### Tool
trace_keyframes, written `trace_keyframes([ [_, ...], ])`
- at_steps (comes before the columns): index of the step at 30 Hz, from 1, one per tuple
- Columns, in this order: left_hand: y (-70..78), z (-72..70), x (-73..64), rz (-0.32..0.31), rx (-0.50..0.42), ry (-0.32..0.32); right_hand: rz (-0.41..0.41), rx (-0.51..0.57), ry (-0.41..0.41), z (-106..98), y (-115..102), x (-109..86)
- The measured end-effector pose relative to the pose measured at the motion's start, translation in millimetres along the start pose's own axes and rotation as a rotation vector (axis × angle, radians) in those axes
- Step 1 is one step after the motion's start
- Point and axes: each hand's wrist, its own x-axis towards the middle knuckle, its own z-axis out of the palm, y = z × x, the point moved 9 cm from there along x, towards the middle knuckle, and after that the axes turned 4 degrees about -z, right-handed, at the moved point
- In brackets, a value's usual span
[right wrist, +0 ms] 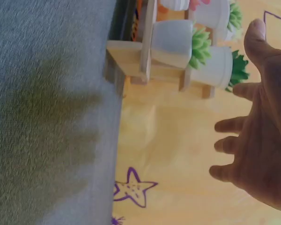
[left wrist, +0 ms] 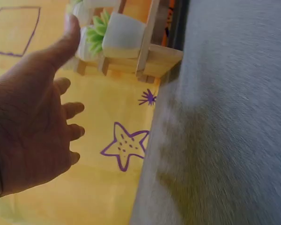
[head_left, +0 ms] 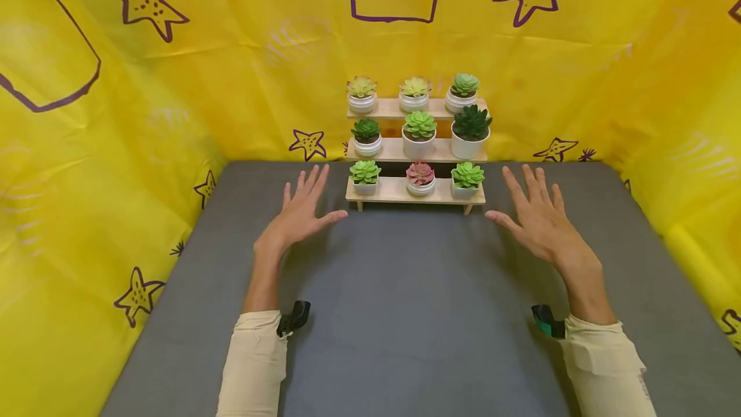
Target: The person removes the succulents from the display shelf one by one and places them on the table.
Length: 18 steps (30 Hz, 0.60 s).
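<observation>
Head view shows a three-tier wooden plant stand (head_left: 399,192) at twelve o'clock on the grey bench (head_left: 405,314), against the yellow star-printed backdrop (head_left: 173,114). Each tier carries three small white pots, each holding one artificial succulent. The bottom tier has a green succulent pot (head_left: 365,178), a pink succulent pot (head_left: 420,179) and another green one (head_left: 467,181); the middle tier includes a dark green succulent (head_left: 471,122) in the largest pot; the top tier holds pale yellow-green and blue-green ones. The left hand (head_left: 301,211) hovers at ten o'clock of the stand's base, the right hand (head_left: 535,217) at two o'clock, both spread flat, fingers straight, holding nothing.
</observation>
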Motion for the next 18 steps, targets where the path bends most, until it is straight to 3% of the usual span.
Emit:
trace_keyframes([
  [3, -3.8, -7.7, 18.7, 0.02, -0.15, 0.034, -0.023, 0.018, 0.024, -5, -9, 1.5],
  [6, -8.4, -19.5, 40.8, 0.02, -0.32, 0.123, -0.053, 0.037, 0.067, -13, -19, 4.3],
  [11, -8.0, -38.9, 83.4, -0.029, -0.481, 0.274, -0.126, 0.041, 0.255, -33, -42, 10.2],
  [15, -4.6, -45.9, 115.1, -0.11, -0.601, 0.308, -0.206, 0.074, 0.407, -48, -68, 18.5],
  [18, -2.5, -46.7, 133.9, -0.144, -0.683, 0.313, -0.257, 0.111, 0.452, -55, -91, 27.9],
])
